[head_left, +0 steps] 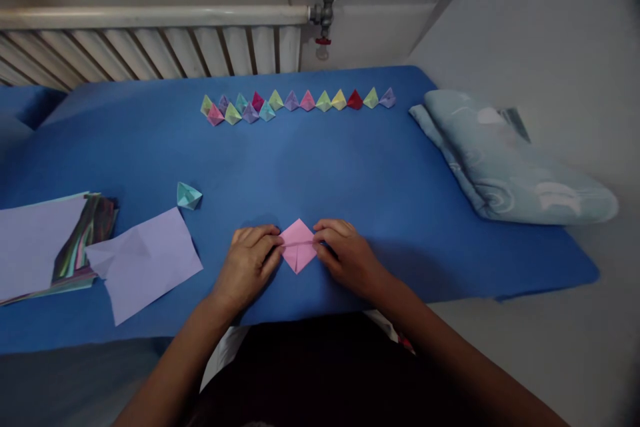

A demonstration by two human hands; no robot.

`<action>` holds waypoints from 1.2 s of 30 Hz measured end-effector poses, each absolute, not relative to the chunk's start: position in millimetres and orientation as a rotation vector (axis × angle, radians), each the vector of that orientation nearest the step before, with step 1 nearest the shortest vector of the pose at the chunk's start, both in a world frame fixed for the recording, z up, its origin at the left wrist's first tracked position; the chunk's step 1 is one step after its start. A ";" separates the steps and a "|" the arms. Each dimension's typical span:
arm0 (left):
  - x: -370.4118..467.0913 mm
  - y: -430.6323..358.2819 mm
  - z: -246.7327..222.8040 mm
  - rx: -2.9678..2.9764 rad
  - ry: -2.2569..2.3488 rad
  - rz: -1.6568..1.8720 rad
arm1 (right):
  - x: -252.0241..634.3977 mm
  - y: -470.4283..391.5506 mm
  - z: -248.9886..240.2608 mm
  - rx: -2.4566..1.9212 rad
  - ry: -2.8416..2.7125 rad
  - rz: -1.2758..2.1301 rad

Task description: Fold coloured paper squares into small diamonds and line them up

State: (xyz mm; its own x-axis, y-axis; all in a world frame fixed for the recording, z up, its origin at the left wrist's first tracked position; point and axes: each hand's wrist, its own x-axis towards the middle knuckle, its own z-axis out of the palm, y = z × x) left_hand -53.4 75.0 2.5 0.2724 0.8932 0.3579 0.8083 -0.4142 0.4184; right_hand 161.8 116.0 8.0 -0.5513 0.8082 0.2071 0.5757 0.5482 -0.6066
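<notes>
A small pink folded paper lies as a diamond near the front edge of the blue surface, with a crease across its middle and a slit in its lower half. My left hand pinches its left corner. At the right corner, the fingers of my right hand are closed on the same paper. A teal folded paper piece sits to the left, beyond my left hand. Beside it lies a creased lilac sheet.
A stack of coloured paper lies at the far left. Several small folded paper pieces stand in rows toward the back of the blue surface. At the right is a folded pale blanket. Behind are a radiator and a pipe.
</notes>
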 end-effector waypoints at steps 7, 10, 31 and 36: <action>-54.3 78.9 1.6 2.276 1.665 0.792 | 161.1 115.4 6.8 -1.200 -2.242 0.657; -53.8 80.1 2.4 2.241 1.677 0.770 | 159.6 114.5 7.7 -1.224 -2.204 0.672; -50.9 84.4 6.7 2.186 1.695 0.721 | 155.2 108.0 5.3 -1.298 -2.175 0.502; -49.6 87.2 7.0 2.174 1.723 0.690 | 153.4 108.7 5.3 -1.323 -2.189 0.476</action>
State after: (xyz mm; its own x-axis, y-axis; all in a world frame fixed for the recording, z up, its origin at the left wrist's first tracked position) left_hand -49.6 87.2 7.0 0.1739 0.9660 0.1915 0.8311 -0.2483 0.4976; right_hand 153.4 108.7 5.3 -0.3771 0.8889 0.2600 0.7005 0.4574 -0.5477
